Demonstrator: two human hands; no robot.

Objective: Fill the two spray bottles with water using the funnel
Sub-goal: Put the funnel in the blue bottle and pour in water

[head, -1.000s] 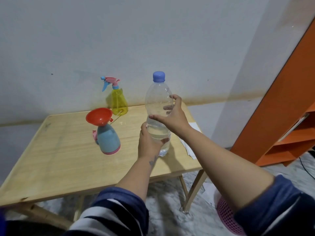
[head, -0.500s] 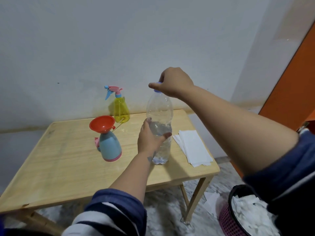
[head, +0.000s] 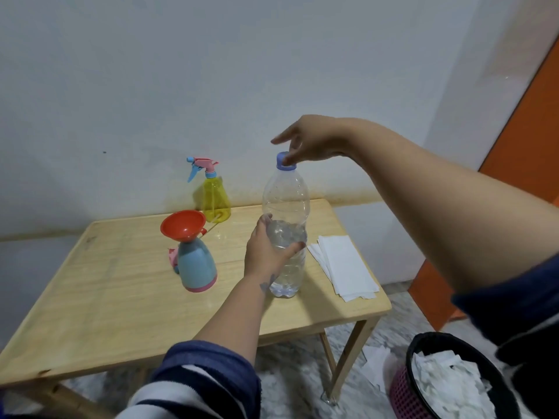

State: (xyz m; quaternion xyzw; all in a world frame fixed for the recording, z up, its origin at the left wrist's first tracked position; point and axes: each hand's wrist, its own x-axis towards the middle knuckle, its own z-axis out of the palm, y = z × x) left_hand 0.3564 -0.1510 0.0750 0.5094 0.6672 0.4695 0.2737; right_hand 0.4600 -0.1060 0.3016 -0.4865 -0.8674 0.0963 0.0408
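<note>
Head view: the left hand (head: 266, 255) gripped the middle of a clear water bottle (head: 286, 228) that stood upright toward the right side of the wooden table (head: 106, 297). The right hand (head: 308, 143) pinched the bottle's blue cap (head: 283, 161) from above, its other fingers spread. A red funnel (head: 183, 225) sat in the neck of the blue spray bottle (head: 196, 264) near the table's middle. The yellow spray bottle (head: 213, 195), sprayer fitted, stood at the far edge. White paper napkins (head: 344, 267) lay by the right edge.
</note>
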